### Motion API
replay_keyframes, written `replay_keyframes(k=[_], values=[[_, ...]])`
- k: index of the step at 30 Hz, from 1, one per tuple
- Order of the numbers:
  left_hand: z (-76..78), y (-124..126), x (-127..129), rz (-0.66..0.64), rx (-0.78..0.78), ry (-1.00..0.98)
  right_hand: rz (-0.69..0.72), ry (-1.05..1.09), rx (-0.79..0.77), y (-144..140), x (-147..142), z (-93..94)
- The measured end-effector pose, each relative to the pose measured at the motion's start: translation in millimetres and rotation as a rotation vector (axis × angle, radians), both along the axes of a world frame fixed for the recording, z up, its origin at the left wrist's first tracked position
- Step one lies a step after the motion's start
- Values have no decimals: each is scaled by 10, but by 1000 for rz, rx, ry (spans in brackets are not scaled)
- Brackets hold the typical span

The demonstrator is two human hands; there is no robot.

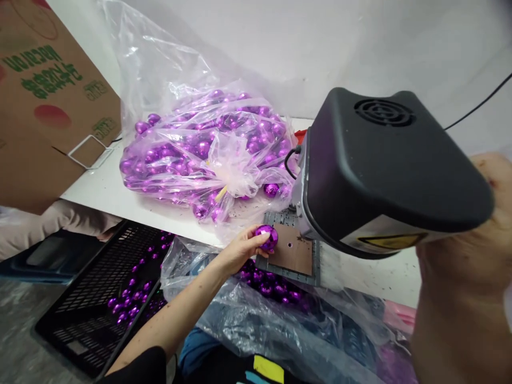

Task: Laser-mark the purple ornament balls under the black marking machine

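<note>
My left hand (245, 246) pinches a shiny purple bauble (267, 238) between thumb and fingers. It is held over the left edge of a brown square plate with a small hole (294, 250), set on a grey metal base (316, 274). On the right, my right hand (488, 186) grips a bulky black handheld machine (392, 160) with a round fan vent on top and a yellow warning label on its side. Most of that hand's fingers are hidden behind the machine. The machine's front end is just right of the brown plate.
A clear plastic bag full of purple baubles (176, 160) lies on the white table (92, 184). Below its edge are a black crate with more baubles (76, 298) and a plastic-lined container (256, 309). A cardboard box (52, 117) stands left. Another person's leg (48, 221) shows beneath it.
</note>
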State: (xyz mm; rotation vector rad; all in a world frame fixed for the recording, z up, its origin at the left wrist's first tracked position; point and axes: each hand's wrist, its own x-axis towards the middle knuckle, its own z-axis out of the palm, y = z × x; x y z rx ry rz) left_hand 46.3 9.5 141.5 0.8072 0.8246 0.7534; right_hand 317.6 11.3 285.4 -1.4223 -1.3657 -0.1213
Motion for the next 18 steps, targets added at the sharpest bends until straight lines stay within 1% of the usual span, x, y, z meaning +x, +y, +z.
replay_keyframes(k=[2, 4, 7, 9, 13, 15, 18], values=[[-20, -14, 58, -3, 140, 132, 40, 43, 32, 27, 2, 3], [-72, -24, 119, 19, 324, 277, 52, 52, 45, 43, -5, 4], [-195, -38, 228, 49, 566, 497, 63, 64, 45, 32, -39, 18], [-277, -45, 305, 66, 685, 603, 75, 71, 37, 13, -66, 35], [-375, -36, 438, 104, 843, 703, 98, 72, 27, -11, -97, 67], [-396, -20, 479, 114, 896, 709, 106, 78, 32, -14, -100, 72], [-407, -1, 506, 80, 962, 692, 97, 81, 43, -13, -103, 67]])
